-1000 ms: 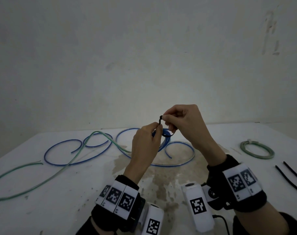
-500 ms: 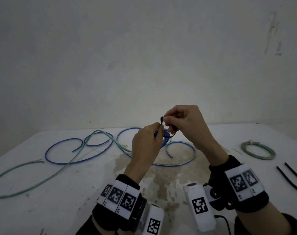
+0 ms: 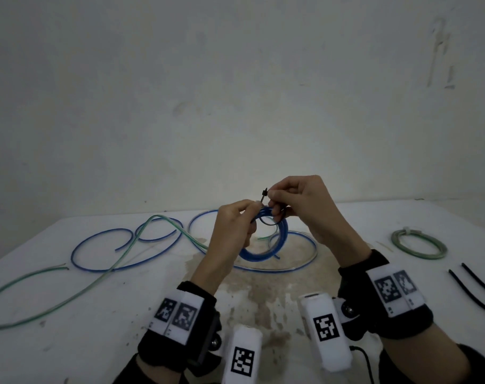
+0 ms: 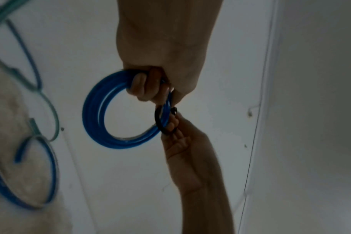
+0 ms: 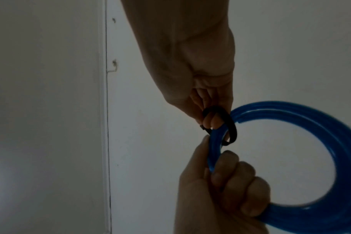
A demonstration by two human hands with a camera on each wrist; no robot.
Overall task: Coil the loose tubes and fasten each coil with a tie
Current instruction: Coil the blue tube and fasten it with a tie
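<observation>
My left hand (image 3: 237, 225) grips a blue tube coil (image 3: 269, 245) held up above the white table (image 3: 69, 314); the coil (image 4: 96, 114) shows as several turns in the left wrist view. A black tie (image 5: 228, 125) loops loosely around the coil's strands (image 5: 320, 120). My right hand (image 3: 294, 200) pinches the tie's ends (image 3: 263, 194) just above the coil. The tie's loop (image 4: 159, 121) is still wide around the tube. Loose blue tube (image 3: 103, 253) and green tube (image 3: 69, 295) lie on the table to the left.
A tied green coil (image 3: 417, 243) lies at the right of the table. Two black ties (image 3: 474, 292) lie near the right edge. Another loose blue tube (image 3: 299, 261) curves on a stained patch under my hands. A pale wall stands behind the table.
The blue coil now hangs lower and more in view below my hands. My right hand has shifted slightly while still pinching the tie.
</observation>
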